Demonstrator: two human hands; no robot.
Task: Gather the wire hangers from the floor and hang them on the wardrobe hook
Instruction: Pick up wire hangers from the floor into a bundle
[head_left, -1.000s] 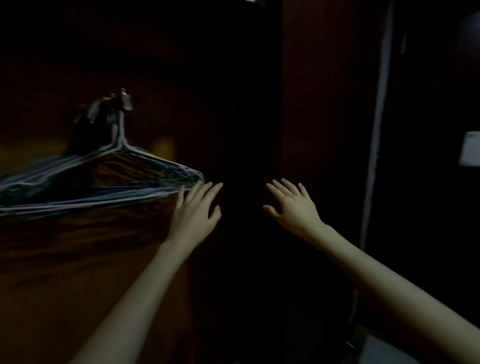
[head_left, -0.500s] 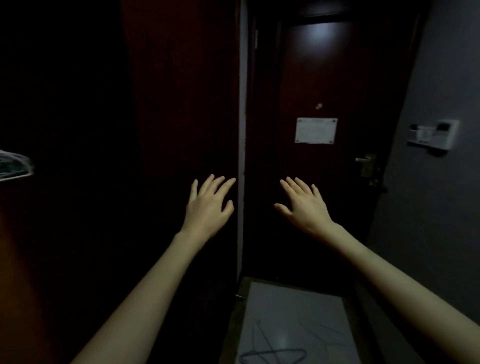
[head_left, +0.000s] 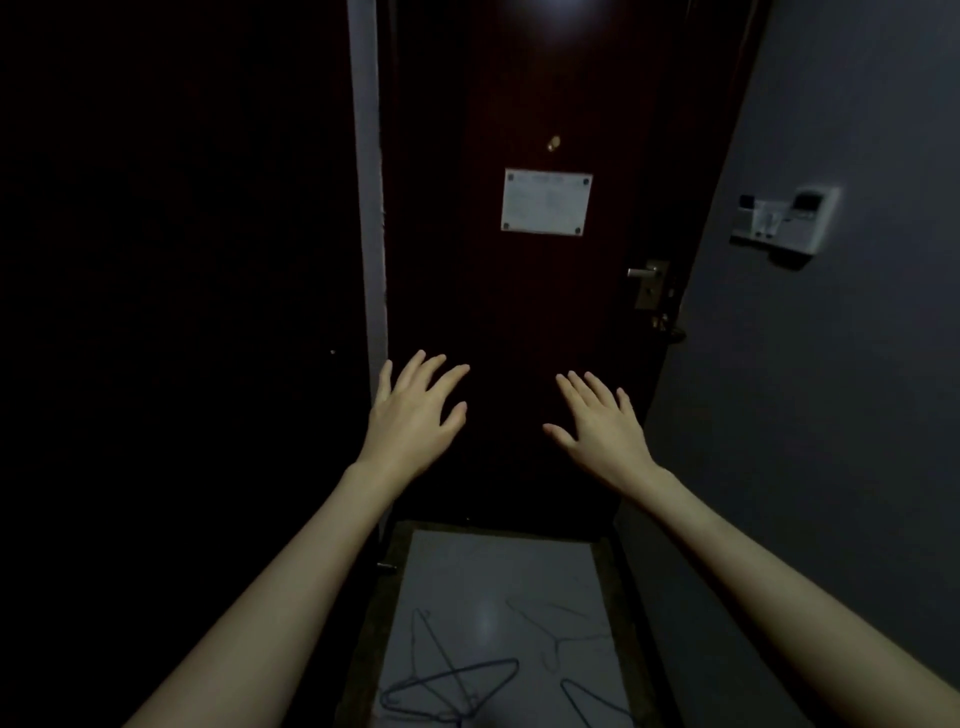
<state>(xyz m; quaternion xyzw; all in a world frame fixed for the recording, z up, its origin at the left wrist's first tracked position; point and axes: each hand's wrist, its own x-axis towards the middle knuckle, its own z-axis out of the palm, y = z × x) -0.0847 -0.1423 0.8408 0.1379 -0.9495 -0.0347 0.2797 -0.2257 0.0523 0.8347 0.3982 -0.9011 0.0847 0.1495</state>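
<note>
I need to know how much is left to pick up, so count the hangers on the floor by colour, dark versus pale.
Dark hangers: 3
Pale hangers: 1 that is clear; the light is too dim to rule out more
Total: 4 at least

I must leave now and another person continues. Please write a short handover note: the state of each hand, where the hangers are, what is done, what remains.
Left hand: open, fingers spread, holding nothing, raised in front of the dark door.
Right hand: open, empty, raised beside it.
Wire hangers: several lie on the pale floor tile before the door, some overlapping at the left, others at the right.
Done: cannot tell here; the wardrobe hook is out of view.
Left: pick up these hangers and hang them on the hook.
</note>
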